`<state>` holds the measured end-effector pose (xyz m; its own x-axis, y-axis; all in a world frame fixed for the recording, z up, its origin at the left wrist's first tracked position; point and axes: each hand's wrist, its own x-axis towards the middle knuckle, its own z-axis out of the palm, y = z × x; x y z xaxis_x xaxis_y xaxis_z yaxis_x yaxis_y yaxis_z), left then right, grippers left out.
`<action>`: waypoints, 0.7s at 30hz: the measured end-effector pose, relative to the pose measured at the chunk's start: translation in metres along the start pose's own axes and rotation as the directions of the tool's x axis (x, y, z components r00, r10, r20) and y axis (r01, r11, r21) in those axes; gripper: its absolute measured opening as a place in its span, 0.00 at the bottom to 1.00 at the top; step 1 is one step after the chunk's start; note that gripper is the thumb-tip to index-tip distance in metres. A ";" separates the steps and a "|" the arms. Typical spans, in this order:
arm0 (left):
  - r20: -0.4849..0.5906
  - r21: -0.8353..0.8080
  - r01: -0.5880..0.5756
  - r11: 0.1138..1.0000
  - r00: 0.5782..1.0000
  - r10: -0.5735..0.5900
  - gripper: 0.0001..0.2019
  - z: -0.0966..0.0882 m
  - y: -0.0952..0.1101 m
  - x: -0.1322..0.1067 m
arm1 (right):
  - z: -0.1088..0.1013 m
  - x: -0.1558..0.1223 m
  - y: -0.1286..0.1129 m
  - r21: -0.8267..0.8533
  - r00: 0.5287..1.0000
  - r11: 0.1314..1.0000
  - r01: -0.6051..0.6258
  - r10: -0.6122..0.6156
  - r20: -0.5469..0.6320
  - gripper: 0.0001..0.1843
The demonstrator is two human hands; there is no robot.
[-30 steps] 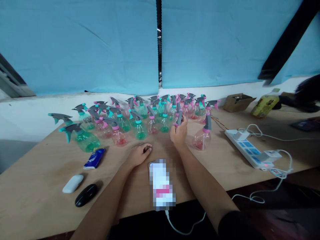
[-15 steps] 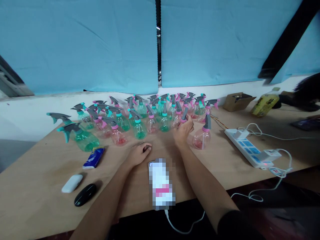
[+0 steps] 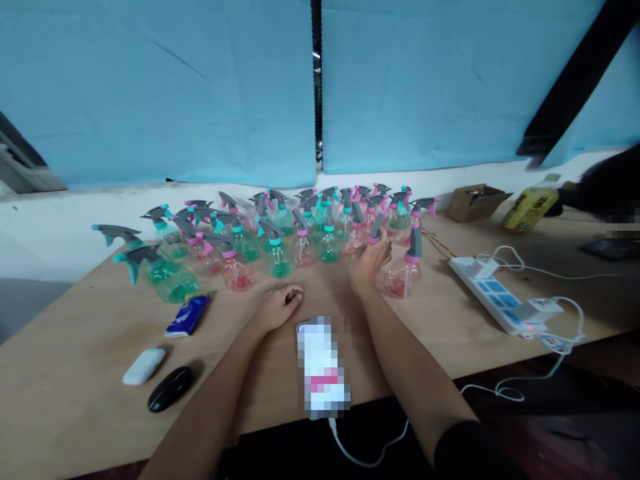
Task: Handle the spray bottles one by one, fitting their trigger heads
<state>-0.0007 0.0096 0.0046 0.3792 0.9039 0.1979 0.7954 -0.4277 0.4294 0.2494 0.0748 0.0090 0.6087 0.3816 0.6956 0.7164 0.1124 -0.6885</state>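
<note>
Wrapped around the neck of a pink spray bottle (image 3: 376, 230) is my right hand (image 3: 369, 263), which hides most of the bottle's body. Just right of it, another pink spray bottle (image 3: 403, 273) stands upright with a grey trigger head. My left hand (image 3: 280, 305) rests on the tabletop with its fingers curled in and a dark gap between them; I see no object there. In front of it stand a green spray bottle (image 3: 280, 257) and a pink-collared spray bottle (image 3: 237, 270). Between my forearms lies a phone (image 3: 324, 367) with a blurred screen.
Many more spray bottles crowd the wooden table (image 3: 90, 347) toward the wall. On the left lie a blue packet (image 3: 187, 315), a white case (image 3: 144, 367) and a black oval object (image 3: 171, 389). A power strip (image 3: 493, 293), cardboard box (image 3: 476, 202) and yellow bottle (image 3: 530, 207) are at right.
My right hand has shifted slightly to the right with the pink spray bottle in its grip. My left hand stays put. At the far right, a person's dark shape has moved a little.
</note>
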 end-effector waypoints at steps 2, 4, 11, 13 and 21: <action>-0.003 -0.003 -0.002 1.000 1.000 0.002 0.17 0.000 0.000 0.000 | -0.001 0.000 -0.001 0.001 1.000 1.000 0.004 -0.004 0.023 0.29; -0.009 -0.011 -0.005 1.000 1.000 0.005 0.17 0.000 0.000 0.000 | -0.002 -0.001 -0.001 0.001 0.999 1.000 0.012 -0.012 0.053 0.29; -0.002 -0.005 0.000 1.000 1.000 0.000 0.17 -0.001 0.001 0.000 | -0.002 -0.001 -0.002 -0.047 1.000 0.999 -0.016 0.016 0.010 0.30; -0.001 -0.001 0.002 1.000 1.000 -0.002 0.17 -0.001 0.002 0.000 | -0.001 -0.001 -0.002 -0.056 1.000 0.998 -0.022 0.022 -0.001 0.30; 0.001 -0.006 0.000 1.000 1.000 0.000 0.17 -0.003 0.003 -0.001 | 0.003 0.002 0.004 -0.041 1.000 0.999 -0.019 0.020 0.006 0.30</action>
<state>0.0002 0.0074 0.0080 0.3796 0.9041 0.1965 0.7926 -0.4273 0.4349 0.2521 0.0785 0.0070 0.6207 0.3891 0.6807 0.7178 0.0672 -0.6929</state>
